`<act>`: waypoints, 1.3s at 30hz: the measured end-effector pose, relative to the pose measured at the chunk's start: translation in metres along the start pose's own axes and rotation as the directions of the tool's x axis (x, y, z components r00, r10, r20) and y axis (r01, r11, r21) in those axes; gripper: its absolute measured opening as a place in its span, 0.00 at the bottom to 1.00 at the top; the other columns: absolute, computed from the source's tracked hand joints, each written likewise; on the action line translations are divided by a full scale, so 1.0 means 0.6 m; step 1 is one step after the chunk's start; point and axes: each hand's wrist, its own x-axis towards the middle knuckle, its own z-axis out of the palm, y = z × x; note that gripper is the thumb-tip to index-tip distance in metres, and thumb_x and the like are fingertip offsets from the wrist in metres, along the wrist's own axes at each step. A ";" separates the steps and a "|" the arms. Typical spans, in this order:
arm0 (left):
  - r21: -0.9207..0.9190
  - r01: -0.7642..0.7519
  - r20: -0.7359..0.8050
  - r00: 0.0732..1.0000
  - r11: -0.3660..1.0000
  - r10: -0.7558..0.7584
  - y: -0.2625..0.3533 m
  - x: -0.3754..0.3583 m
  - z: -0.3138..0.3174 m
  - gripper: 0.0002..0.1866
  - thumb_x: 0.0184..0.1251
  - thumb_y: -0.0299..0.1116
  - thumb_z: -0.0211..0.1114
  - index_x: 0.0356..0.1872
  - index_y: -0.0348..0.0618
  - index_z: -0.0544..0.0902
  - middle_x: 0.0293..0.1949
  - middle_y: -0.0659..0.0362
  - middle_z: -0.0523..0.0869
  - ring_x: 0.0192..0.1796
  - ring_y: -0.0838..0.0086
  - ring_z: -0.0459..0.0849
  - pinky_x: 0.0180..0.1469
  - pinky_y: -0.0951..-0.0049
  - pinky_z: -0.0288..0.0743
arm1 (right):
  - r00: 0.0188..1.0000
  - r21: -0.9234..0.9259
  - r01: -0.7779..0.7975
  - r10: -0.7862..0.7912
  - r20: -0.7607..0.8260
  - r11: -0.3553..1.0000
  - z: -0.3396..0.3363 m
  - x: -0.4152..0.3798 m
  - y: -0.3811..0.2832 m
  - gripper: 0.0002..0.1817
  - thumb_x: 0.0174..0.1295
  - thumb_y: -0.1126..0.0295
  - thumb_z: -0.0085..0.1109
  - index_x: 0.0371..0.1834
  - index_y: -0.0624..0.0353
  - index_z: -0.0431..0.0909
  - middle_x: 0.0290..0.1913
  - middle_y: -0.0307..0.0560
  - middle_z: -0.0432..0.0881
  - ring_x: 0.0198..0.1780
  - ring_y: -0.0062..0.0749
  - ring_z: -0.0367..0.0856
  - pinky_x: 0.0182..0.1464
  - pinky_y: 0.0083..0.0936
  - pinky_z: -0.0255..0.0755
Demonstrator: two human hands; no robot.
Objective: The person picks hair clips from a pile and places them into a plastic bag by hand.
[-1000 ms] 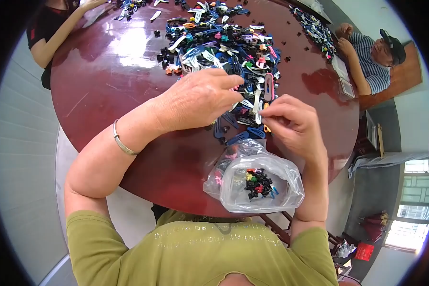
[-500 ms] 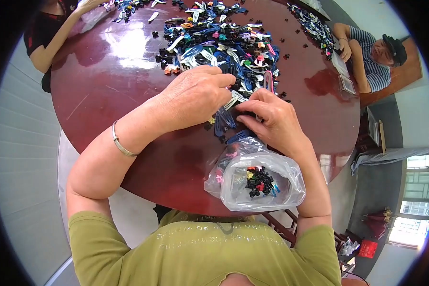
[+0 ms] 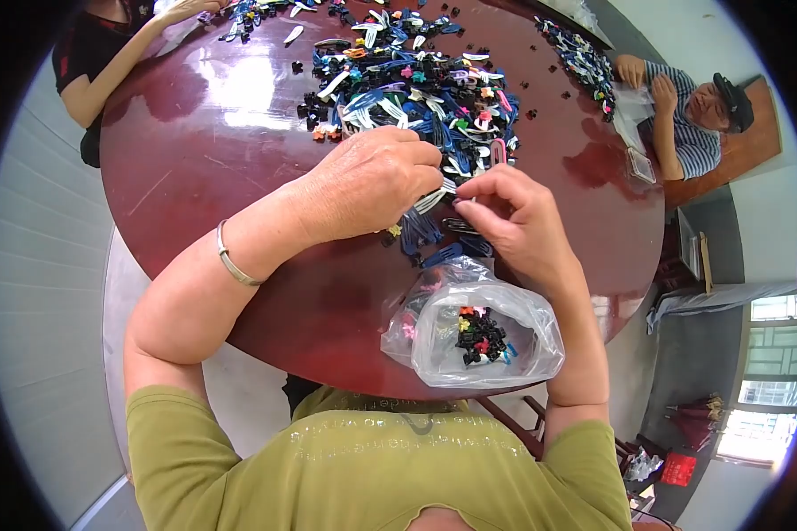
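Our right hand (image 3: 524,218) has come nearer our left hand (image 3: 368,184). Right fingers almost meet, left ones curl; we can't tell what they hold. Thin white hair clips (image 3: 429,203) are between, over the shiny dark-red surface (image 3: 195,186).

Quantities in view: round table (image 3: 173,221), one; separate piles of hair clips, three, comprising one central pile (image 3: 416,80), one far-left pile (image 3: 250,18) and one right-side pile (image 3: 584,66); individual clips, too densely overlapped to count; open-mouthed clear plastic bag (image 3: 436,372), one; metal bangle (image 3: 229,258), one; co-workers, two, one at left (image 3: 102,53) and one at right (image 3: 692,137); black cap (image 3: 733,102), one.
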 end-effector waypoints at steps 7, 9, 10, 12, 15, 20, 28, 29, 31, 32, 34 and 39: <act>0.007 0.014 0.034 0.999 1.000 -0.014 -0.003 0.000 0.002 0.07 0.54 0.25 0.66 0.35 0.38 0.85 0.41 0.56 0.86 0.42 0.63 0.83 0.48 0.66 0.78 | 0.955 0.534 -0.290 0.280 0.101 0.795 -0.017 -0.009 -0.002 0.07 0.64 0.75 0.66 0.42 0.66 0.83 0.38 0.39 0.84 0.36 0.16 0.80 0.38 0.15 0.74; -0.005 0.016 0.036 0.999 1.000 -0.016 -0.002 0.000 0.001 0.06 0.55 0.25 0.67 0.35 0.38 0.85 0.42 0.55 0.85 0.43 0.63 0.83 0.49 0.66 0.78 | 0.952 0.617 -0.288 0.289 0.103 0.732 -0.019 -0.011 -0.009 0.07 0.63 0.76 0.67 0.41 0.67 0.83 0.38 0.40 0.85 0.36 0.18 0.81 0.40 0.15 0.74; -0.013 0.017 0.036 0.999 1.000 -0.016 0.000 0.000 0.000 0.06 0.55 0.25 0.67 0.35 0.38 0.85 0.42 0.55 0.85 0.43 0.62 0.83 0.49 0.65 0.78 | 0.955 0.641 -0.265 0.288 0.072 0.720 -0.020 -0.014 -0.018 0.08 0.62 0.76 0.67 0.41 0.68 0.83 0.38 0.42 0.85 0.36 0.19 0.82 0.40 0.15 0.75; -0.037 0.025 0.034 0.999 0.999 -0.024 0.003 0.000 -0.001 0.07 0.55 0.26 0.69 0.35 0.38 0.85 0.43 0.55 0.85 0.43 0.62 0.83 0.49 0.65 0.78 | 0.983 0.676 -0.145 0.180 0.019 0.722 -0.028 -0.024 -0.034 0.08 0.58 0.78 0.68 0.40 0.69 0.83 0.37 0.45 0.86 0.37 0.23 0.83 0.41 0.18 0.76; -0.060 0.047 0.031 0.999 0.997 -0.045 0.005 0.000 -0.005 0.07 0.55 0.26 0.70 0.36 0.38 0.85 0.44 0.54 0.84 0.44 0.61 0.82 0.49 0.64 0.78 | 0.980 0.597 0.160 -0.199 -0.001 0.786 -0.072 -0.041 -0.046 0.09 0.48 0.80 0.70 0.34 0.70 0.86 0.34 0.54 0.86 0.38 0.34 0.85 0.41 0.24 0.78; -0.061 0.057 0.047 0.997 0.996 -0.055 0.006 -0.001 -0.006 0.09 0.54 0.27 0.70 0.36 0.38 0.85 0.44 0.54 0.84 0.45 0.59 0.83 0.50 0.63 0.78 | 0.986 0.430 0.161 -0.165 -0.029 0.888 -0.069 -0.046 -0.047 0.10 0.47 0.81 0.72 0.34 0.67 0.87 0.34 0.50 0.86 0.35 0.28 0.83 0.37 0.22 0.75; -0.094 0.217 0.156 0.967 0.972 -0.201 0.004 -0.005 -0.042 0.12 0.50 0.26 0.72 0.38 0.38 0.86 0.43 0.53 0.83 0.45 0.57 0.84 0.46 0.61 0.78 | 0.985 -0.006 0.121 -0.120 0.123 0.993 0.008 -0.006 0.003 0.08 0.52 0.75 0.71 0.36 0.57 0.88 0.35 0.43 0.83 0.35 0.35 0.83 0.38 0.27 0.77; -0.094 0.249 0.177 0.957 0.964 -0.230 0.006 -0.005 -0.049 0.13 0.49 0.26 0.72 0.38 0.38 0.86 0.43 0.53 0.83 0.45 0.57 0.84 0.46 0.61 0.78 | 0.980 -0.050 0.154 -0.146 0.134 0.987 0.012 -0.006 0.004 0.08 0.52 0.74 0.71 0.36 0.56 0.88 0.35 0.43 0.83 0.36 0.36 0.84 0.38 0.29 0.77; -0.092 0.283 0.245 0.936 0.955 -0.254 0.010 -0.004 -0.056 0.13 0.49 0.27 0.72 0.39 0.39 0.86 0.45 0.53 0.82 0.45 0.56 0.83 0.46 0.60 0.78 | 0.981 -0.126 0.135 -0.116 0.153 0.983 0.011 -0.007 0.001 0.07 0.51 0.71 0.71 0.35 0.56 0.87 0.35 0.43 0.83 0.37 0.39 0.84 0.40 0.32 0.77; -0.088 0.301 0.279 0.923 0.949 -0.267 0.011 -0.004 -0.059 0.13 0.49 0.27 0.72 0.39 0.39 0.86 0.46 0.53 0.82 0.45 0.55 0.83 0.46 0.60 0.78 | 0.982 -0.125 0.126 -0.106 0.156 0.984 0.011 -0.007 0.001 0.07 0.51 0.71 0.71 0.34 0.56 0.87 0.35 0.43 0.83 0.37 0.39 0.84 0.40 0.32 0.77; -0.076 0.316 0.340 0.900 0.946 -0.273 0.013 -0.001 -0.063 0.14 0.49 0.28 0.73 0.40 0.41 0.85 0.49 0.53 0.81 0.46 0.55 0.83 0.46 0.59 0.77 | 0.982 -0.123 0.122 -0.102 0.157 0.985 0.011 -0.006 0.001 0.06 0.51 0.72 0.71 0.33 0.56 0.87 0.34 0.43 0.83 0.37 0.39 0.84 0.40 0.32 0.77; -0.082 0.243 0.295 0.932 0.966 -0.209 0.008 -0.006 -0.048 0.14 0.50 0.28 0.73 0.41 0.42 0.85 0.50 0.53 0.80 0.45 0.56 0.84 0.45 0.59 0.78 | 0.990 -0.022 0.100 -0.097 0.103 0.995 0.003 -0.001 -0.003 0.05 0.51 0.74 0.70 0.32 0.59 0.85 0.31 0.41 0.81 0.32 0.30 0.82 0.34 0.26 0.75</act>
